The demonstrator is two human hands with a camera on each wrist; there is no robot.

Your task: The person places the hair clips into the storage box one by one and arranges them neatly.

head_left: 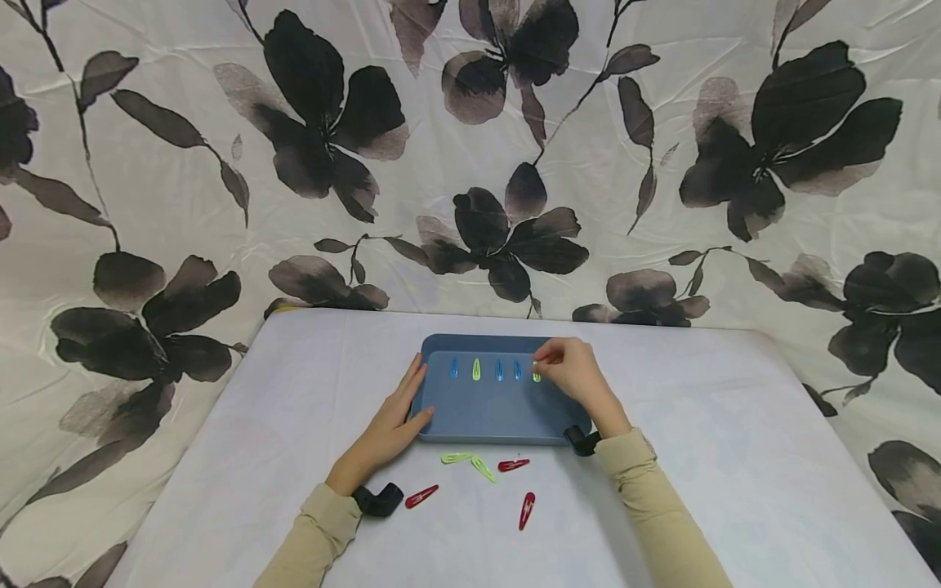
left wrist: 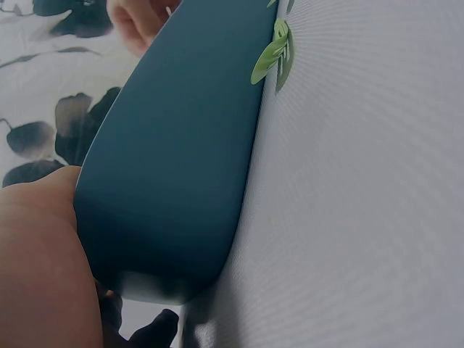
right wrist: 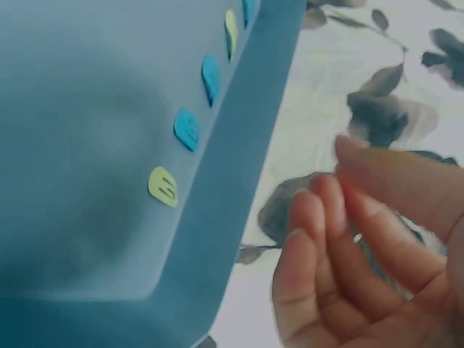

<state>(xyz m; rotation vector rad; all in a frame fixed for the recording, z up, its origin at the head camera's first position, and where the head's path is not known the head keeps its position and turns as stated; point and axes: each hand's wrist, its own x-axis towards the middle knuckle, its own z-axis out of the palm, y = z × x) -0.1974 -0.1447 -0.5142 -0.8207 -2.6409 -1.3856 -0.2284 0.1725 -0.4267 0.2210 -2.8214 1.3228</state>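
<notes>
A blue-grey tray (head_left: 485,416) lies on the white table, with several snap hair clips in a row near its far edge. From the left come a blue clip (head_left: 453,367), a green clip (head_left: 476,370), two blue clips (head_left: 509,371) and another green clip (right wrist: 163,187). My left hand (head_left: 390,425) rests against the tray's left side, fingers straight and thumb spread on the rim. Above the far right part of the tray, my right hand (head_left: 573,374) is beside the last green clip; in the right wrist view its fingers are loosely bent, nothing between them.
In front of the tray lie two green clips (head_left: 483,469) and three red clips (head_left: 526,511). A white cloth covers the table (head_left: 735,490). Behind it hangs a flower-patterned curtain (head_left: 632,163). Each wrist bears a black camera (head_left: 378,500).
</notes>
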